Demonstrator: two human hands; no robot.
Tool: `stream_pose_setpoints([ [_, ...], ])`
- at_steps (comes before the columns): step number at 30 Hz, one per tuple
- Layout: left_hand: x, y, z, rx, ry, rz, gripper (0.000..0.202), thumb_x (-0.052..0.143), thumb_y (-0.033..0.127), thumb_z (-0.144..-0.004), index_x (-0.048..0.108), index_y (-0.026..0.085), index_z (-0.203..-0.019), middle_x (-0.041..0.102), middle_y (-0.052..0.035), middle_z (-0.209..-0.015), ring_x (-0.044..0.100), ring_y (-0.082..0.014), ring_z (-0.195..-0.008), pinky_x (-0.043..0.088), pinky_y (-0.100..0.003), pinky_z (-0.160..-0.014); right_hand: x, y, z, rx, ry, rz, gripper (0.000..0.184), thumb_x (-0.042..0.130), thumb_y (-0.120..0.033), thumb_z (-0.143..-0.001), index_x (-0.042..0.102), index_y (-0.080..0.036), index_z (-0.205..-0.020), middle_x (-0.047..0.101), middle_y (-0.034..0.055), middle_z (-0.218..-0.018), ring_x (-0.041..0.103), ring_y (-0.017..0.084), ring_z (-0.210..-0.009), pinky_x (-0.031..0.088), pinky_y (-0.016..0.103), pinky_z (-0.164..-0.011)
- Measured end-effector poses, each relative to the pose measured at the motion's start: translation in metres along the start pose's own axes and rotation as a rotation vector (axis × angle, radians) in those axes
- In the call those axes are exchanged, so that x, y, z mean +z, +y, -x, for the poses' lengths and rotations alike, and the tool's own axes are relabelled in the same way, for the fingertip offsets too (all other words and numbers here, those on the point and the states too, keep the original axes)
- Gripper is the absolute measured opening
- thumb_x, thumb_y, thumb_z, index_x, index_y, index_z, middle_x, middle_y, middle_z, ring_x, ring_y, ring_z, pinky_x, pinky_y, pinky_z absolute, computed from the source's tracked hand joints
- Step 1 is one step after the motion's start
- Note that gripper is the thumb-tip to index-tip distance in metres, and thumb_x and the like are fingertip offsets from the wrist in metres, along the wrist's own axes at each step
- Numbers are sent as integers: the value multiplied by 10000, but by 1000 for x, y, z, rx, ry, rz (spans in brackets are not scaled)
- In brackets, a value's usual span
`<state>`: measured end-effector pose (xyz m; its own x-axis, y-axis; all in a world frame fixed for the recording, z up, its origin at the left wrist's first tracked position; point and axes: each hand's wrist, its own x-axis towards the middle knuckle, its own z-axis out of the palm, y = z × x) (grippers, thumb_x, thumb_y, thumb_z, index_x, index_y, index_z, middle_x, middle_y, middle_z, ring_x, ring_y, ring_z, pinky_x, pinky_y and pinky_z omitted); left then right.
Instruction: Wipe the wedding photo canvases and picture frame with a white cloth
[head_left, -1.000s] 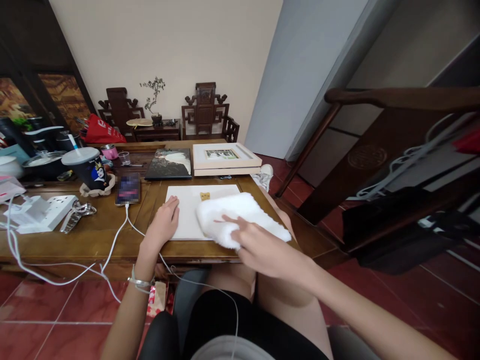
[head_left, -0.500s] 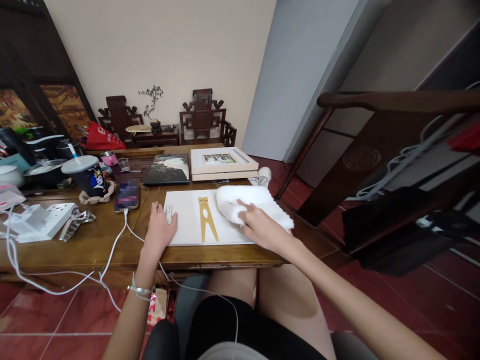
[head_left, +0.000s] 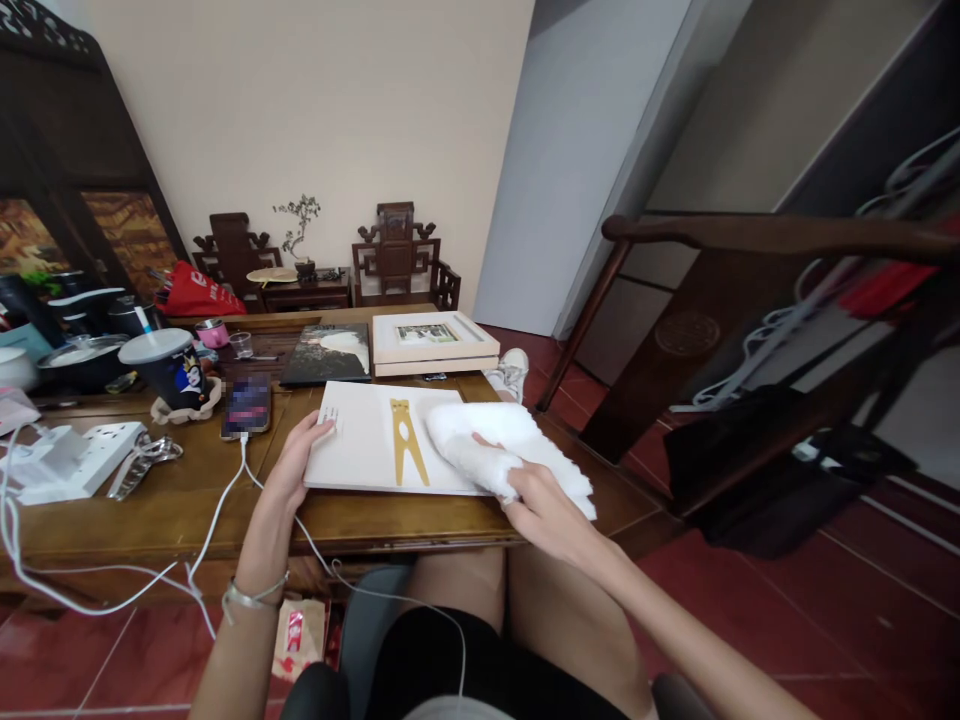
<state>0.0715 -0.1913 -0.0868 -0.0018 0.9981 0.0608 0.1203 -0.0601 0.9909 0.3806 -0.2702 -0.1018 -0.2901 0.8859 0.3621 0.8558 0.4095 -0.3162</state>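
A flat white board (head_left: 364, 450) with a gold clothespin-shaped mark (head_left: 405, 452) lies near the front edge of the wooden table (head_left: 150, 500). My left hand (head_left: 294, 462) rests on the board's left edge, fingers curled over it. My right hand (head_left: 541, 505) grips a fluffy white cloth (head_left: 499, 448) that lies over the board's right part and hangs past the table's corner.
Behind the board lie a dark picture (head_left: 330, 353) and a stack of cream frames (head_left: 433, 342). A phone (head_left: 247, 404) on a white cable, a dark cup (head_left: 169, 365), a power strip (head_left: 90, 452) and pots sit at the left. A dark wooden chair (head_left: 750, 330) stands at the right.
My right hand drew the cloth from the board's middle to its right side and back toward me, uncovering the gold mark. My left hand slid to the board's left edge.
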Motion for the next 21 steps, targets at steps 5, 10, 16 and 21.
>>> stream_pose_setpoints([
  [5,16,47,33,3,-49,253,492,376,485,-894,576,136,-1178,721,-118,-1007,664,-303,-1030,530,-448,-881,0,-40,-16,-54,210,-49,208,541,-268,-852,673,-176,-721,645,167,-1228,576,330,-1162,479,455,-951],
  [10,25,77,67,196,40,110,590,117,480,-967,330,188,-1433,676,-102,-1145,592,-283,-1176,463,-484,-989,0,-83,-29,-381,287,-36,165,655,-228,-787,695,-168,-638,489,149,-1420,374,357,-1358,379,527,-1071],
  [16,21,71,65,290,-92,222,578,155,508,-959,247,263,-1474,490,-95,-1431,526,-293,-1261,460,-497,-1008,-5,-67,-32,-99,563,-292,136,641,-227,-767,683,-209,-639,736,131,-963,659,318,-1023,520,493,-932],
  [21,24,28,59,-66,-19,236,684,586,375,-834,310,224,-1441,383,-147,-1499,372,-301,-1383,426,-458,-1071,-34,-50,-50,266,826,-949,150,751,-312,-700,673,-203,-768,720,44,-759,702,249,-773,592,423,-777],
])
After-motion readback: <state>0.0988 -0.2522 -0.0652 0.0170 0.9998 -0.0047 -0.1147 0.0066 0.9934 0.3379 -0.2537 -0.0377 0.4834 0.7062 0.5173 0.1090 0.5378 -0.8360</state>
